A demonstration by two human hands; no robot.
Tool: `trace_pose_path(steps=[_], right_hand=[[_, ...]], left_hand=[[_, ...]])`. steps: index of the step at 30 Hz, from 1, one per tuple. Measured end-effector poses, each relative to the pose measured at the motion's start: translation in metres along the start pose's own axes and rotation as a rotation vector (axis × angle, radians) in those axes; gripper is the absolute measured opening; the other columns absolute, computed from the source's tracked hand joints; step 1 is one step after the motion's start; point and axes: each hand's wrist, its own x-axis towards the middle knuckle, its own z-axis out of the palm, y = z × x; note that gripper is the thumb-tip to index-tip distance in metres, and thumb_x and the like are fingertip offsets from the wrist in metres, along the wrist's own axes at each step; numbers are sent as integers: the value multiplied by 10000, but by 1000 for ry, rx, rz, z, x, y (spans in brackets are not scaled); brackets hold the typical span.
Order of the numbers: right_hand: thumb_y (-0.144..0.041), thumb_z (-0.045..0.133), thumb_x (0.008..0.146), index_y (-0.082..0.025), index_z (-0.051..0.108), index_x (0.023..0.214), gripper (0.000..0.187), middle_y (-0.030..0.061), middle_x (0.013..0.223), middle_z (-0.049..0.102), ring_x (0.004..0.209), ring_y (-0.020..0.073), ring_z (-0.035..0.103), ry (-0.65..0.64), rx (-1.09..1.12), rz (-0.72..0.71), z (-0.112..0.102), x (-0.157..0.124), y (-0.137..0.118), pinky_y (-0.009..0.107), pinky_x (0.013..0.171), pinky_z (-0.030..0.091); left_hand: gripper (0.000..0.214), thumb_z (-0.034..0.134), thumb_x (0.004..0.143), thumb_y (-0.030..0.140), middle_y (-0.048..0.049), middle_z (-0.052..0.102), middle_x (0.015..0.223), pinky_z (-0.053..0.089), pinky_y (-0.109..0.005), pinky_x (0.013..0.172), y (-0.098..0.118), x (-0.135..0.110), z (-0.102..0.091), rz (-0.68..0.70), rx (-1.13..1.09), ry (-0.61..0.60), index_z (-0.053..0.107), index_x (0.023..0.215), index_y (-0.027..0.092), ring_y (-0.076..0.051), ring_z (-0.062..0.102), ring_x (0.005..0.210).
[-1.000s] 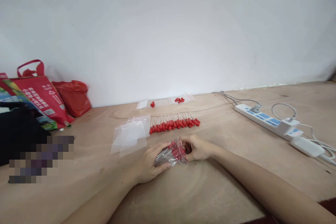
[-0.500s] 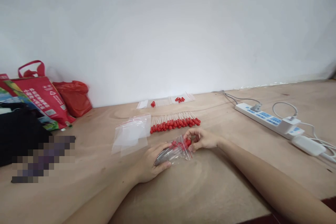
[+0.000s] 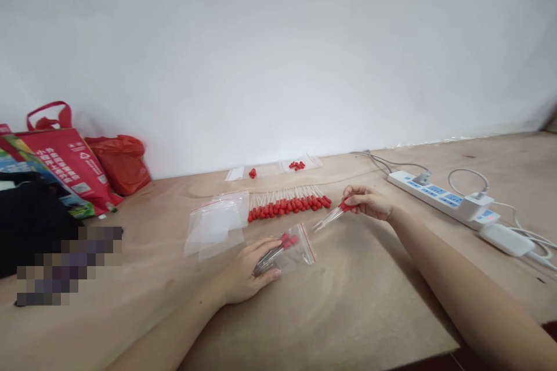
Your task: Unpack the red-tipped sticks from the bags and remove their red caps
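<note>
My left hand (image 3: 249,269) grips a clear zip bag (image 3: 300,261) lying on the table, its fingers on top and thumb along the near side. Inside that bag are red-bulbed droppers (image 3: 288,241), their clear stems partly under my fingers. To the right, my right hand (image 3: 369,202) pinches a few glass droppers (image 3: 333,217) by their red bulbs; the stems point down-left toward the bag's mouth. I cannot tell how many it holds. Beyond both hands, several red-bulbed droppers (image 3: 289,205) lie in a row, bulbs toward me.
Flat zip bags (image 3: 217,223) overlap left of the row. Farther back, near the wall, lie bags with red-bulbed droppers (image 3: 297,166). A white power strip (image 3: 435,191) with cables and a plugged-in charger (image 3: 476,206) is at right. Red bags (image 3: 119,165) and a black bag (image 3: 35,223) stand at left.
My right hand has moved out of the bag's mouth, up and to the right, bringing droppers with it. Fewer red bulbs show in the bag. My left hand stays on it.
</note>
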Motion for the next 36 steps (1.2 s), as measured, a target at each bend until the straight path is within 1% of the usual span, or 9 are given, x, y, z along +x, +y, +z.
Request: trace_pose_path(steps=[3,6,11,14,16,20,24,31,36], right_hand=[[-232,695,538,-160,516,631,214,-11,558,588,397,56,458,183,70,-52,-16,6,5,195,400,366],[-279,698,549,-173,478,589,247,1,558,583,427,75,487,431,107,-166,-16,15,14,209,418,397],[-404,669,576,-181,474,632,301,26,627,613,546,127,575,680,31,-294,9,30,26,244,515,466],[-467,630,592,-161,513,680,339,74,702,641,586,161,607,803,-135,-293,25,36,33,253,519,466],[-492,610,600,-158,529,691,355,75,684,640,585,173,610,845,-251,-264,32,39,37,259,525,457],[-518,589,617,-170,538,658,355,57,625,624,592,180,596,832,-460,-274,36,42,42,285,584,448],[-524,580,627,-176,541,655,352,51,678,627,611,175,589,791,-514,-318,36,43,45,279,575,442],[-483,599,618,-182,543,672,311,23,547,610,467,155,562,645,-481,-165,36,43,47,266,484,427],[-526,499,690,-183,548,639,349,10,437,562,401,145,527,621,-507,-120,36,41,45,252,446,392]], left_hand=[[475,479,795,412,-67,430,1300,330,-425,986,0,0,0,-2,-3,-2,406,1231,236,-233,384,1197],[482,473,799,419,-64,409,1317,319,-425,993,-1,0,0,-7,-7,-2,397,1240,241,-232,367,1209],[477,480,796,411,-68,423,1305,323,-434,986,-1,0,0,-2,-21,-4,402,1236,246,-232,377,1202],[467,487,792,409,-68,429,1300,323,-432,986,0,0,-1,7,-27,11,416,1225,248,-232,382,1198],[466,484,794,405,-66,425,1304,323,-428,986,0,0,-1,5,-21,9,412,1228,250,-230,379,1199],[474,473,800,408,-64,408,1318,321,-424,990,-2,0,1,-6,-11,-11,398,1240,246,-227,368,1208],[470,483,796,408,-59,415,1314,322,-424,989,-2,0,1,13,-19,8,408,1234,253,-227,375,1201],[484,487,794,383,-48,408,1322,319,-416,995,0,0,0,12,-8,-4,390,1250,258,-221,367,1209],[481,475,801,396,-55,402,1325,310,-429,998,0,0,0,3,-14,-13,388,1250,251,-227,356,1216]])
